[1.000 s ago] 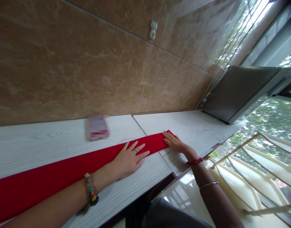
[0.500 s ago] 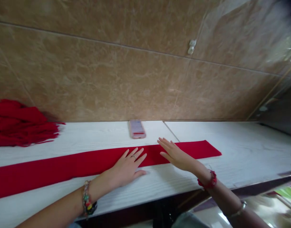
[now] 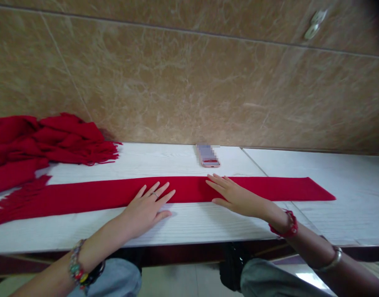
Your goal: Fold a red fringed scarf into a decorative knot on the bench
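Observation:
A long red scarf (image 3: 189,189), folded into a narrow strip, lies across the white tabletop (image 3: 189,227). Its fringed end is at the left and its folded end at the right. My left hand (image 3: 149,208) rests flat on the scarf left of centre, fingers spread, a ring on one finger. Palm down, my right hand (image 3: 231,194) is over the scarf right of centre with fingers stretched out; I cannot tell how firmly it touches. Neither hand grips the cloth.
A heap of red fringed cloth (image 3: 59,140) lies at the back left against the brown tiled wall (image 3: 177,82). A phone (image 3: 210,159) sits at the back near the wall. The table's front edge runs just above my knees.
The view has swung left and levelled, so the scarf's fringed left end and more of the red heap show. My hands are a little farther apart, both still flat over the scarf.

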`<state>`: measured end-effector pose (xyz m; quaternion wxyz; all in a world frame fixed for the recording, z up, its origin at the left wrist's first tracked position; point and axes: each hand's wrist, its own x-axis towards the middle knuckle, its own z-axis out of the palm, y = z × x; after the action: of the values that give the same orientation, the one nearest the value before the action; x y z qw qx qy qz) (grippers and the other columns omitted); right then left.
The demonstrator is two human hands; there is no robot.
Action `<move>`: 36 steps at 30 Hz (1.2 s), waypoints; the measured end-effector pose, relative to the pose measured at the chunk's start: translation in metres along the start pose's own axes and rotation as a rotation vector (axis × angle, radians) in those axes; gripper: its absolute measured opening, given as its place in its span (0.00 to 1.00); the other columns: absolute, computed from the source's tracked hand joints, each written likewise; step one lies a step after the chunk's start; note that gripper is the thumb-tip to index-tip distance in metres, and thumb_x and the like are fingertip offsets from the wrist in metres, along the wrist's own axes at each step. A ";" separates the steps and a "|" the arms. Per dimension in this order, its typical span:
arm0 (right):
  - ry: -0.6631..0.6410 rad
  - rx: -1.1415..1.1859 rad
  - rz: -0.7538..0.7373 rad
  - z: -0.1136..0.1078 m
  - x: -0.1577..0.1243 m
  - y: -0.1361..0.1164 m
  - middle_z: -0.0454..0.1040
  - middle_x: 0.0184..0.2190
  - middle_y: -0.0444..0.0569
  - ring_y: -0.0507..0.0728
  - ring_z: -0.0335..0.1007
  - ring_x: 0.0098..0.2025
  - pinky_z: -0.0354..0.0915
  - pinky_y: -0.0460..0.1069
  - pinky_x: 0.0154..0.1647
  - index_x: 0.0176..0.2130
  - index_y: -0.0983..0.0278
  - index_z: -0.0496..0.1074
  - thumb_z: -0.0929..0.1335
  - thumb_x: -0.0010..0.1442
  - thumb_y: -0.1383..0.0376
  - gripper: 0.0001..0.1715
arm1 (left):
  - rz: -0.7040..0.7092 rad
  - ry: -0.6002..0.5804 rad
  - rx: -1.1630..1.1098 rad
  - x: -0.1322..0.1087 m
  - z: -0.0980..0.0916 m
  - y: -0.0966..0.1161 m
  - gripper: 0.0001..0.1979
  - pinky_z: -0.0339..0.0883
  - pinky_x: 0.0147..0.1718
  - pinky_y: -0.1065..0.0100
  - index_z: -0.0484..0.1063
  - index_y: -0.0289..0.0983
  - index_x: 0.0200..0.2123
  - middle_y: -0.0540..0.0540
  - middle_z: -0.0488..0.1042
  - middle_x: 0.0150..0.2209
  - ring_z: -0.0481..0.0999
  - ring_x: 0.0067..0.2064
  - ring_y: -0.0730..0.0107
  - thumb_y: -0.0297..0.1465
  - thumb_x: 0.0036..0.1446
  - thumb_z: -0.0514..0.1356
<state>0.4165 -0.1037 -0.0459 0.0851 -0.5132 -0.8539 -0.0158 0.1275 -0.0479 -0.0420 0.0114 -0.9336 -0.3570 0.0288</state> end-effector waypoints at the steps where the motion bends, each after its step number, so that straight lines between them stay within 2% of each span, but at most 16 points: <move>1: 0.010 -0.011 -0.043 -0.001 0.008 -0.009 0.52 0.59 0.55 0.60 0.45 0.60 0.51 0.58 0.58 0.58 0.65 0.55 0.59 0.59 0.56 0.29 | -0.032 0.007 0.011 -0.001 0.000 -0.003 0.27 0.44 0.54 0.47 0.51 0.44 0.59 0.43 0.47 0.61 0.46 0.61 0.51 0.46 0.58 0.45; 4: 0.029 -0.051 -0.162 0.001 0.029 -0.031 0.60 0.55 0.55 0.59 0.55 0.56 0.57 0.55 0.55 0.54 0.66 0.61 0.60 0.59 0.63 0.24 | -0.096 0.023 0.031 -0.002 0.000 -0.012 0.26 0.46 0.53 0.47 0.52 0.43 0.58 0.42 0.45 0.61 0.45 0.61 0.50 0.44 0.58 0.46; 8: 0.096 -0.085 -0.231 0.007 0.032 -0.033 0.68 0.49 0.54 0.57 0.63 0.51 0.63 0.52 0.50 0.50 0.67 0.66 0.60 0.59 0.68 0.19 | -0.070 -0.003 0.031 -0.003 0.004 -0.019 0.25 0.47 0.53 0.49 0.53 0.42 0.58 0.41 0.49 0.61 0.47 0.60 0.51 0.42 0.58 0.47; 12: 0.163 -0.104 -0.247 0.007 0.021 -0.025 0.71 0.45 0.56 0.58 0.67 0.47 0.66 0.53 0.47 0.46 0.68 0.69 0.58 0.60 0.71 0.18 | -0.028 0.052 0.070 0.003 0.003 -0.013 0.23 0.46 0.53 0.49 0.57 0.40 0.56 0.40 0.53 0.59 0.51 0.59 0.51 0.41 0.59 0.47; 17: 0.218 -0.161 -0.276 0.006 0.013 -0.022 0.74 0.41 0.55 0.57 0.70 0.43 0.69 0.52 0.43 0.43 0.67 0.71 0.57 0.60 0.71 0.17 | 0.161 0.116 0.089 0.022 -0.004 0.002 0.18 0.48 0.55 0.59 0.61 0.41 0.53 0.45 0.58 0.57 0.55 0.58 0.63 0.32 0.60 0.46; 22: 0.258 -0.193 -0.362 0.009 0.011 -0.020 0.74 0.39 0.55 0.56 0.71 0.42 0.69 0.52 0.42 0.41 0.68 0.72 0.57 0.60 0.72 0.17 | 0.260 0.043 0.092 0.030 0.002 0.005 0.23 0.52 0.53 0.64 0.57 0.40 0.56 0.46 0.55 0.59 0.55 0.58 0.67 0.22 0.57 0.45; 27: 0.247 -0.179 -0.349 0.006 0.010 -0.021 0.74 0.40 0.55 0.56 0.70 0.42 0.69 0.51 0.43 0.40 0.68 0.72 0.57 0.60 0.70 0.17 | 0.268 0.005 0.107 0.028 0.003 0.003 0.24 0.51 0.54 0.64 0.55 0.40 0.56 0.47 0.54 0.59 0.54 0.59 0.66 0.20 0.56 0.45; 30: 0.225 -0.202 -0.331 0.002 0.009 -0.021 0.74 0.39 0.56 0.56 0.70 0.41 0.69 0.50 0.41 0.40 0.70 0.72 0.57 0.60 0.71 0.16 | 0.269 0.057 0.159 0.027 -0.003 0.005 0.22 0.57 0.50 0.65 0.58 0.39 0.55 0.44 0.60 0.56 0.62 0.55 0.64 0.21 0.57 0.46; 33: 0.192 -0.252 -0.331 0.000 0.007 -0.020 0.74 0.38 0.55 0.56 0.71 0.40 0.69 0.50 0.40 0.40 0.69 0.71 0.57 0.60 0.73 0.16 | 0.268 0.117 0.224 0.027 -0.007 0.006 0.20 0.65 0.40 0.66 0.62 0.38 0.51 0.42 0.69 0.47 0.70 0.45 0.64 0.21 0.57 0.47; 36: 0.205 -0.286 -0.367 0.001 0.005 -0.018 0.74 0.39 0.55 0.56 0.71 0.40 0.69 0.50 0.41 0.41 0.70 0.70 0.58 0.59 0.73 0.15 | 0.311 0.172 0.259 0.027 -0.009 0.004 0.18 0.67 0.34 0.68 0.64 0.37 0.49 0.44 0.71 0.40 0.72 0.40 0.65 0.20 0.56 0.49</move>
<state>0.3980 -0.1078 -0.0451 0.0933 -0.3522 -0.9088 -0.2035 0.1504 -0.0327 -0.0349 0.1569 -0.9672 -0.1998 -0.0039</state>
